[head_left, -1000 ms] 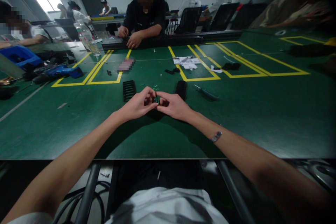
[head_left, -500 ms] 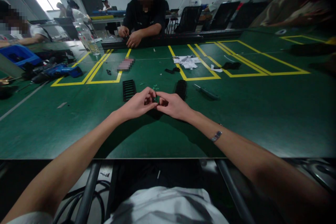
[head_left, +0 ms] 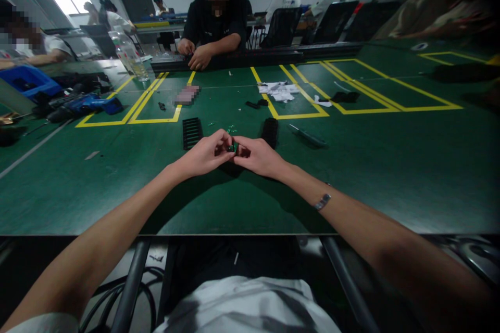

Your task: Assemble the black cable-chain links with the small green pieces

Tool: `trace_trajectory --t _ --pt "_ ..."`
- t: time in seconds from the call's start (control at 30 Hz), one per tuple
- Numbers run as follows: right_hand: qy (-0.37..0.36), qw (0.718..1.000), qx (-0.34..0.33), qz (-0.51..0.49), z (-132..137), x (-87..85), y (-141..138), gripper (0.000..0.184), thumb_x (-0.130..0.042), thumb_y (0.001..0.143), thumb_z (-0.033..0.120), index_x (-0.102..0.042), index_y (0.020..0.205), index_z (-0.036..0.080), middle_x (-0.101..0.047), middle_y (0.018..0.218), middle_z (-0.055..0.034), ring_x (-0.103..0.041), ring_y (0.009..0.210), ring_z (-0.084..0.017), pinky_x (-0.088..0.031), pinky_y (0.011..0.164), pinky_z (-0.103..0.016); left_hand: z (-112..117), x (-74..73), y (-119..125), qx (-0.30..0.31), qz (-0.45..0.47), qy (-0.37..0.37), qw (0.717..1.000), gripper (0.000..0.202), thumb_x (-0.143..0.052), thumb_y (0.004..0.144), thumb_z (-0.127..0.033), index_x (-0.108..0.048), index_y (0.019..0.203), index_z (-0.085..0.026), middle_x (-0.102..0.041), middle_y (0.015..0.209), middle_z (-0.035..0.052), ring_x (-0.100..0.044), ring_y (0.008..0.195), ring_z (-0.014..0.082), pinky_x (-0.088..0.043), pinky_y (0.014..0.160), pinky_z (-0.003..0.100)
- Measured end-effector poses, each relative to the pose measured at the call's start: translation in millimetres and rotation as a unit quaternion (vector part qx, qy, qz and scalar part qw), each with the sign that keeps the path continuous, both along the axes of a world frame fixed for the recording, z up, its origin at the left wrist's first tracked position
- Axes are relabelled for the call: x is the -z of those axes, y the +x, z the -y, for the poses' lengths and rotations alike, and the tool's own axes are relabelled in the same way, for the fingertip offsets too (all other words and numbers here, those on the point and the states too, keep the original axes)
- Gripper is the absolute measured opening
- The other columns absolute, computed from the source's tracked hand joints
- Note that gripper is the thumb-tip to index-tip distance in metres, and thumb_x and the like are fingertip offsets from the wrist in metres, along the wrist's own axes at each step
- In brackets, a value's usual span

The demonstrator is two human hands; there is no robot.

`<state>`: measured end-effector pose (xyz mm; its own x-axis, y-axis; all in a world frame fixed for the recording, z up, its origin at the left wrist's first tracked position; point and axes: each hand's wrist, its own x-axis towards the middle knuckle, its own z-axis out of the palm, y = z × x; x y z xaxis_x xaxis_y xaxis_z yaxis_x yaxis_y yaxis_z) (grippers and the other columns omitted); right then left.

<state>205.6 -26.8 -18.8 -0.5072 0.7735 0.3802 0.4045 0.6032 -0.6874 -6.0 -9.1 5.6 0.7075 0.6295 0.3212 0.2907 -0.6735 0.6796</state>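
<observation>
My left hand (head_left: 205, 155) and my right hand (head_left: 258, 156) meet over the green table (head_left: 117, 187), fingertips pinched together on a small green part (head_left: 233, 146) held between them. A black slotted tray (head_left: 192, 132) lies just beyond my left hand. Another black ribbed piece (head_left: 270, 131) lies just beyond my right hand. A few tiny green bits (head_left: 231, 129) are scattered between the two black pieces. A band with a metal clasp (head_left: 322, 202) is on my right wrist.
A dark pen-like tool (head_left: 307, 137) lies to the right. White papers (head_left: 279, 92) sit inside yellow floor-tape lines. A blue power drill (head_left: 84, 105) and blue bin (head_left: 27, 81) are at the left. A person in black (head_left: 213, 26) works opposite; others sit behind.
Both hands stay pinched on the small green part; only slight finger shifts and a small camera drift.
</observation>
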Motion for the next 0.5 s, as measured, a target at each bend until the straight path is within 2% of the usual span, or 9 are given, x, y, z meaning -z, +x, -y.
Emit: trace_trajectory --t 0.1,0.23,0.5 --pt "0.001 1.0 -0.004 -0.007 0.3 -0.3 -0.2 0.012 -0.064 0.087 0.023 -0.058 0.096 0.017 -0.054 0.068 0.0041 -0.05 0.06 -0.012 -0.035 0.058 -0.022 0.4 -1.4 0.3 0.0 0.007 0.002 1.0 0.019 -0.058 0.094 -0.031 -0.049 0.103 -0.017 -0.058 0.084 0.0021 -0.057 0.072 0.0127 -0.041 0.063 0.024" --pt "-0.002 1.0 -0.009 -0.011 1.2 -1.7 -0.6 0.017 -0.066 0.088 0.03 -0.058 0.097 0.018 -0.053 0.067 0.0045 -0.048 0.059 -0.012 -0.034 0.057 -0.023 1.0 -3.5 0.2 -0.011 0.008 0.022 1.0 0.018 -0.051 0.098 -0.035 -0.053 0.101 -0.016 -0.058 0.082 0.0021 -0.054 0.07 0.012 -0.04 0.062 0.023" --pt "-0.007 1.0 -0.013 -0.007 2.5 -3.3 -1.2 0.017 -0.066 0.088 0.027 -0.058 0.1 0.018 -0.054 0.067 0.0044 -0.049 0.059 -0.012 -0.035 0.058 -0.023 0.8 -6.4 -1.8 -0.03 -0.023 0.049 0.998 0.023 -0.05 0.098 -0.038 -0.056 0.097 -0.016 -0.06 0.077 0.0015 -0.054 0.066 0.012 -0.037 0.06 0.023"
